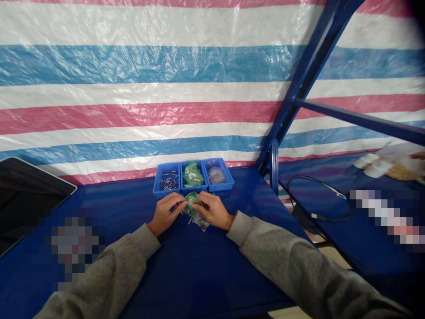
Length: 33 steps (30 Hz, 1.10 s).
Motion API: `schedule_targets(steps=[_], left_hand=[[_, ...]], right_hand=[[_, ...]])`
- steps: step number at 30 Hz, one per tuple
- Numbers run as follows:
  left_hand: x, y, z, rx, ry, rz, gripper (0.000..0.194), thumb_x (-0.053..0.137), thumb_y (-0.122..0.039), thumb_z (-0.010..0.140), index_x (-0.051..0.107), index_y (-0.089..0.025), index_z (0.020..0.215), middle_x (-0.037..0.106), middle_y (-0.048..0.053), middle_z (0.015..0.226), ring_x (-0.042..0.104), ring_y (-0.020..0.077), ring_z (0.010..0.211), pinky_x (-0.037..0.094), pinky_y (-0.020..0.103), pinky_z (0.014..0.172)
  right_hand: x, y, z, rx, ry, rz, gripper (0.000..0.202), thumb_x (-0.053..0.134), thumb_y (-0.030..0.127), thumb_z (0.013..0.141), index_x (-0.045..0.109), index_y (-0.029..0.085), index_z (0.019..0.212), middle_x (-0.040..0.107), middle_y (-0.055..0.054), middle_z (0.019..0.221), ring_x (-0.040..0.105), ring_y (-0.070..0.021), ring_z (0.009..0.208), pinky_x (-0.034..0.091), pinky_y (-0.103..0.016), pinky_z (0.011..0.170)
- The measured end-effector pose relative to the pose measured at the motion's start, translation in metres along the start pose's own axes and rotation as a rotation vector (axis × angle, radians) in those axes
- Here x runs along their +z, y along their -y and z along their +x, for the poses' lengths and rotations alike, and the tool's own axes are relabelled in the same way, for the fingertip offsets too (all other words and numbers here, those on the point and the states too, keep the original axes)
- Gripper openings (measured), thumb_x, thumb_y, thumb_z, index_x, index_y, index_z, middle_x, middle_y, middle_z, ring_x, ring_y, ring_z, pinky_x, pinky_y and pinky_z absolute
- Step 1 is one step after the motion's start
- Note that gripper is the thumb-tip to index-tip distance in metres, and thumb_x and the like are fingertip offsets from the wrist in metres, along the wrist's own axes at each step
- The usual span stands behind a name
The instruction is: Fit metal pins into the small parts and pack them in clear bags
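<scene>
Between my hands is a small green plastic bag (192,200), just in front of the blue bins. My left hand (168,212) pinches its left side between thumb and fingers. On the other side my right hand (214,210) grips it, thumb on top. A clear bag (200,220) with small dark and metallic pieces hangs below the right fingers; whether it is joined to the green one I cannot tell. Behind stand three bins: the left bin (157,186) holds metal screw-like pieces (169,180), the middle one green bags (193,174), the right one clear bags (216,174).
A dark screen with a pale rim (71,188) stands at the left. A blue metal frame (295,95) rises at the right. Beyond it lie a black cable (314,216) and white rolls (378,168) on another blue table. A striped sheet (139,115) hangs behind.
</scene>
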<state>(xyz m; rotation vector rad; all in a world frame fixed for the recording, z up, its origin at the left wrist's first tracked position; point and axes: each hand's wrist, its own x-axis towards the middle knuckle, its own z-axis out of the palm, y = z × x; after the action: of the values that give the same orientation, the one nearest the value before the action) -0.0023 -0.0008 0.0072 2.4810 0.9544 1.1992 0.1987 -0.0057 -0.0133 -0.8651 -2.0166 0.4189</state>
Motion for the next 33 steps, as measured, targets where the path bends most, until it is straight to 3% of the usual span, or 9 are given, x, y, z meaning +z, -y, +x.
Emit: schedule_targets(steps=[3,12,21,33], left_hand=[[-0.0005,-0.0013,0.0012,-0.002,-0.005,-0.012,0.013,0.058,-0.024,0.083,0.061,-0.014,0.092,0.061,0.005,0.085,0.056,0.0112,0.068,0.047,0.023,0.064],[0.0011,-0.0023,0.0022,0.028,-0.043,0.007,0.010,0.056,-0.023,0.084,0.062,-0.015,0.082,0.064,0.004,0.079,0.059,0.0132,0.074,0.048,0.025,0.070],[0.0003,-0.0030,0.0025,-0.028,-0.018,-0.002,0.014,0.059,-0.026,0.082,0.062,-0.014,0.087,0.060,0.003,0.075,0.054,0.0098,0.061,0.046,0.022,0.060],[0.0009,-0.0029,0.0026,-0.029,0.023,0.047,0.014,0.052,-0.026,0.086,0.060,-0.015,0.086,0.060,0.003,0.077,0.055,0.0114,0.067,0.045,0.023,0.065]], right_hand=[[0.0014,-0.0014,-0.0004,-0.009,0.001,-0.007,0.021,0.052,0.030,0.088,0.052,0.018,0.071,0.049,0.000,0.068,0.047,-0.0125,0.064,0.038,-0.023,0.060],[0.0029,-0.0030,-0.0016,-0.031,0.002,-0.026,0.024,0.050,0.031,0.089,0.050,0.019,0.068,0.050,-0.001,0.069,0.048,-0.0134,0.065,0.039,-0.024,0.061],[0.0021,-0.0018,-0.0024,-0.038,-0.009,-0.049,0.023,0.047,0.029,0.090,0.049,0.019,0.069,0.048,-0.001,0.068,0.046,-0.0134,0.064,0.038,-0.024,0.060],[-0.0018,0.0038,0.0007,-0.032,0.001,-0.016,0.021,0.051,0.031,0.087,0.054,0.018,0.072,0.049,-0.001,0.069,0.046,-0.0126,0.063,0.038,-0.024,0.059]])
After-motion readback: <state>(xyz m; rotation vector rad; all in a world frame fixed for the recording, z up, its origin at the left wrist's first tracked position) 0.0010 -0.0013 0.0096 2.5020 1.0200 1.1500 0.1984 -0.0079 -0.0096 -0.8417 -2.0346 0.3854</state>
